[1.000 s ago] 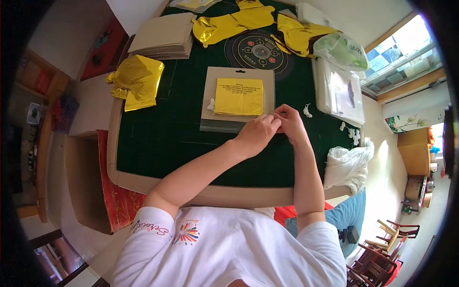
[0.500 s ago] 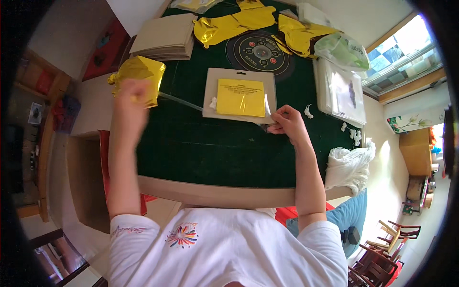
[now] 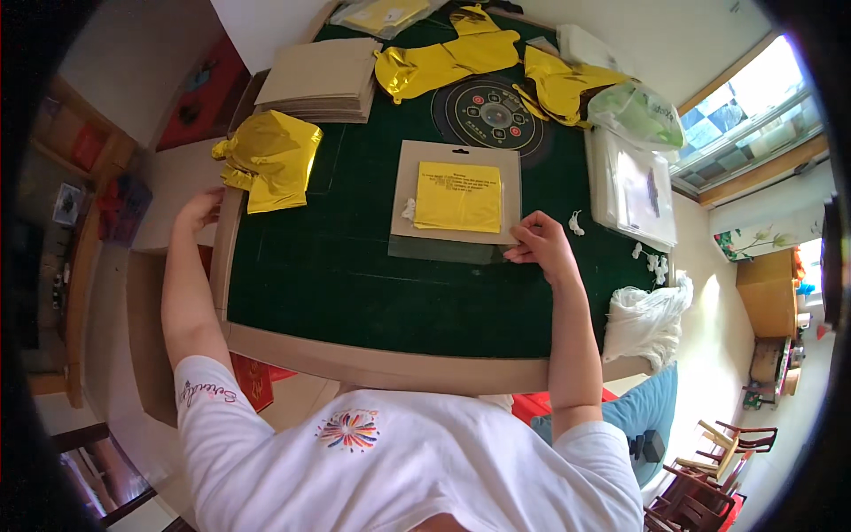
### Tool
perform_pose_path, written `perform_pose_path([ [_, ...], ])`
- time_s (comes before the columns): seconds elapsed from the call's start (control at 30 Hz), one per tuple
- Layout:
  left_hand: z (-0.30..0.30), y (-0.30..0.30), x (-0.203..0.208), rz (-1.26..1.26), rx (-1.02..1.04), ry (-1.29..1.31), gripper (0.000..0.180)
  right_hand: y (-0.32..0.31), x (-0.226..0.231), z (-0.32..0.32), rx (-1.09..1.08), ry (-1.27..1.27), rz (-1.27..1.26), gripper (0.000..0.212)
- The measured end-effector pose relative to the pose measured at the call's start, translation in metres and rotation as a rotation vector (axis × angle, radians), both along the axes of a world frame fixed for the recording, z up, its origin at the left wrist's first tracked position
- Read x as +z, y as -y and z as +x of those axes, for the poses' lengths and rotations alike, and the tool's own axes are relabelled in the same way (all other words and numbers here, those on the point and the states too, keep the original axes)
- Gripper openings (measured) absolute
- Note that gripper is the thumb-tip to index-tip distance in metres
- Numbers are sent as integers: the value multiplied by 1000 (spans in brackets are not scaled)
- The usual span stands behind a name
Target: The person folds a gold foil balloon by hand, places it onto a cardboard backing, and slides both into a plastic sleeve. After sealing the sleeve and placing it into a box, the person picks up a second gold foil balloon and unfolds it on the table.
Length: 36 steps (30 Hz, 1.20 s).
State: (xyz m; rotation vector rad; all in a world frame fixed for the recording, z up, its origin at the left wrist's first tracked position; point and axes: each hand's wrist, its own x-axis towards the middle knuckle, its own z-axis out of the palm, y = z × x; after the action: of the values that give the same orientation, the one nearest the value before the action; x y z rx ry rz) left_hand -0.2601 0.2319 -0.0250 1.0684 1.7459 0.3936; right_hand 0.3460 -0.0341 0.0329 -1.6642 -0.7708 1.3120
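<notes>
A grey-brown card (image 3: 403,186) lies on the green tabletop inside a clear plastic bag (image 3: 443,251), whose flap sticks out toward me. On the card rest a folded yellow foil piece (image 3: 458,197) with dark print and a small white bundle (image 3: 409,209). My right hand (image 3: 538,248) pinches the bag's near right corner. Beyond the table's left edge hangs my left hand (image 3: 202,210), its fingers loosely stretched and nothing visible in them. Closest to it on the table is a crumpled gold foil balloon (image 3: 275,160).
A stack of cards (image 3: 315,75) stands at the far left. More gold foil balloons (image 3: 452,62) lie at the back, near a round dark control panel (image 3: 490,115). Along the right side are a pile of clear bags (image 3: 631,191), small white bundles (image 3: 651,262) and white string (image 3: 647,324).
My left hand has moved from above the gold foil, left and toward me, off the table. The thin clear strip that stretched from it to the bag is gone. My right hand stays at the corner.
</notes>
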Motion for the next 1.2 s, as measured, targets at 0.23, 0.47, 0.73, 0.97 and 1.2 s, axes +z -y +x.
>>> perform_pose_path([
  [0.23, -50, -11, 51, 638, -136, -1228, 39, -16, 3, -2, 67, -11, 14, 12],
  [0.47, 135, 78, 129, 1636, -96, -947, 18, -9, -2, 22, -66, -221, 23, 18],
  [0.73, 293, 171, 68, 775, -798, 7, 80, -10, -7, 26, -20, -494, 75, 26],
  [0.97, 300, 171, 38, 1203, -1007, -435, 56, 7, -7, 32, 220, 895, 436, 31],
  [1.2, 317, 167, 32, 1543, -1169, -340, 40, 8, -16, 36, 456, 1052, 619, 50],
])
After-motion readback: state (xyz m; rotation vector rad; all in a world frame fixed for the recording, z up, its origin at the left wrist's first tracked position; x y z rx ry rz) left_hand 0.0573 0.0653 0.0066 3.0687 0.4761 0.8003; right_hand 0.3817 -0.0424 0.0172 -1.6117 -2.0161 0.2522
